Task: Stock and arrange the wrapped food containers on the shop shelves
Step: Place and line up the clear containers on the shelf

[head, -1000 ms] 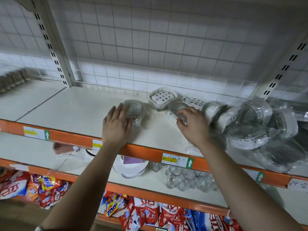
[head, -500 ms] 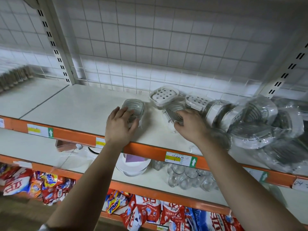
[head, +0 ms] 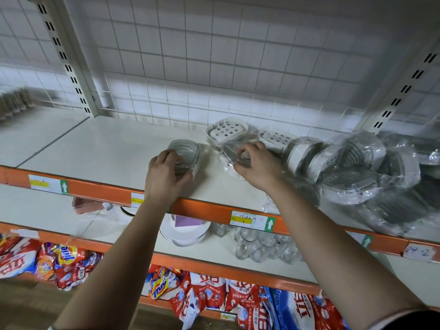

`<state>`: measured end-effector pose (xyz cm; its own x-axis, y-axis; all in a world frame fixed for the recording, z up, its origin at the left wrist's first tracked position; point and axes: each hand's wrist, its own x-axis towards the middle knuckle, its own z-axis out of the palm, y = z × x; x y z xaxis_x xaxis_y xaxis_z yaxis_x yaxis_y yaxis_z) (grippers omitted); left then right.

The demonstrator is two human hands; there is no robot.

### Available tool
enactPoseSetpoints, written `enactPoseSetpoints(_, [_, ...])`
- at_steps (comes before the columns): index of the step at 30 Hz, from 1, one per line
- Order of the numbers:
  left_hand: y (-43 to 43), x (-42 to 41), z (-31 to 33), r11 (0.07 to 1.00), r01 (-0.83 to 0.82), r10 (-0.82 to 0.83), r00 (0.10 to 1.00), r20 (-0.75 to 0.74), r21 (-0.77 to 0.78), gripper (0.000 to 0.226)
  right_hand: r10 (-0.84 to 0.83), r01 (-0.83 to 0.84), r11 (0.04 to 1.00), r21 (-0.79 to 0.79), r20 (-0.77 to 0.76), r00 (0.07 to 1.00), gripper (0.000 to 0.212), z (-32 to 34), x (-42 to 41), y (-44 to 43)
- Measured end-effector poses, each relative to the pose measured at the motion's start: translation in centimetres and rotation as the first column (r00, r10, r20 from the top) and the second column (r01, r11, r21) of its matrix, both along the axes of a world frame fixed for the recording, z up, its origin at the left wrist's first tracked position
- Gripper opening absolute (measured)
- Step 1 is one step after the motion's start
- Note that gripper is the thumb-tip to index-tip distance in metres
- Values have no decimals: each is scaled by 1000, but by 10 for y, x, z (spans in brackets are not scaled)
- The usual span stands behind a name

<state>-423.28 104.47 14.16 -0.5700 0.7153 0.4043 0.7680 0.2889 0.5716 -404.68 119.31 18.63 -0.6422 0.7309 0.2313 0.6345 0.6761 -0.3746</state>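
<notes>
On the upper white shelf (head: 107,151) my left hand (head: 165,177) grips a small clear ribbed container (head: 187,151) standing near the front edge. A hand's width to the right, my right hand (head: 258,166) holds another plastic-wrapped clear container (head: 232,151); my fingers hide most of it. Behind these lie two white perforated containers (head: 227,131) in wrap. A heap of larger wrapped grey-and-white containers (head: 352,167) fills the shelf's right end.
The shelf has an orange front rail (head: 95,189) with price labels and a wire-grid back (head: 214,67). The shelf below holds white bowls (head: 188,234) and clear glasses (head: 259,246). Detergent bags (head: 214,298) lie on the bottom shelf.
My left hand went from lying flat against the small container to curling round it. My right hand shifted slightly back on the wrapped container. The camera moved closer.
</notes>
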Motion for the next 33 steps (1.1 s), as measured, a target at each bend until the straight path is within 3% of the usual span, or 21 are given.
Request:
enactPoseSetpoints(9, [-14, 47, 7, 968, 34, 4, 988, -152, 248, 45, -11, 27, 999, 38, -360, 933, 36, 24, 48, -41])
enactPoseSetpoints(13, [-17, 91, 14, 960, 93, -34, 975, -219, 264, 41, -42, 81, 995, 61, -477, 878, 36, 17, 99, -60])
enactPoseSetpoints(23, [-6, 257, 18, 937, 219, -128, 941, -313, 273, 41, -71, 184, 968, 172, -517, 853, 39, 10, 276, -67])
enactPoseSetpoints(29, [-10, 397, 3, 917, 285, -197, 932, -304, 280, 37, -104, 237, 955, 180, -544, 832, 41, -4, 426, -71])
enactPoseSetpoints(33, [-15, 472, -26, 928, 312, -265, 937, -228, 204, 40, -142, 264, 948, 177, -506, 850, 43, -32, 510, -78])
